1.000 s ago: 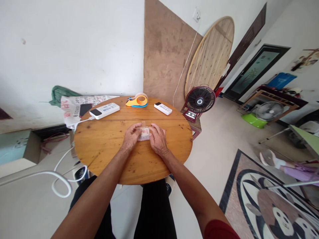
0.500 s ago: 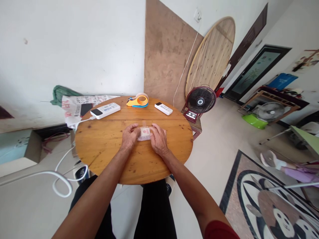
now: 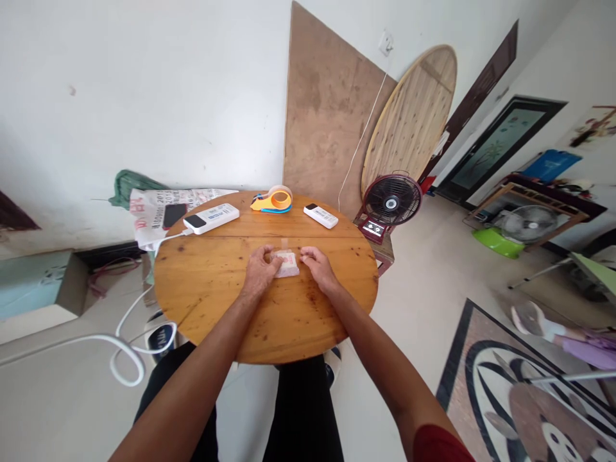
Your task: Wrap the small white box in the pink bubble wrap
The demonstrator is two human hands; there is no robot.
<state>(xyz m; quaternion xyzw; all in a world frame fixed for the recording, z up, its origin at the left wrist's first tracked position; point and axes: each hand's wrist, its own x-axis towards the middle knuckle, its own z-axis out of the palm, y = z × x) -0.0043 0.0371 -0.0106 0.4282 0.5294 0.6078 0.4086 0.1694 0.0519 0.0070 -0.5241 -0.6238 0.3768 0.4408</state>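
A small, flat packet [image 3: 287, 264] wrapped in clear plastic, with red print on its pale top, lies on the round wooden table [image 3: 202, 282]. My left hand [image 3: 260, 268] grips its left side, thumb over the top and fingers curled around the edge. Just right of the packet, a small gap away, my right hand [image 3: 318, 268] has its fingertips drawn together; whatever may be between them is too small to make out. From the packet's far edge a short strip of clear tape [image 3: 284, 243] sticks out.
Along the table's far side are a white device with a cable [image 3: 212, 219], an orange and blue tape dispenser [image 3: 273, 201] and a smaller white device [image 3: 320, 215]. A dark red fan [image 3: 391, 203] stands beyond the right edge. A white cable [image 3: 128, 346] loops at left.
My right hand has come off the packet's right side and drawn slightly right. My left hand stays on the packet. The whole view has shifted a little.
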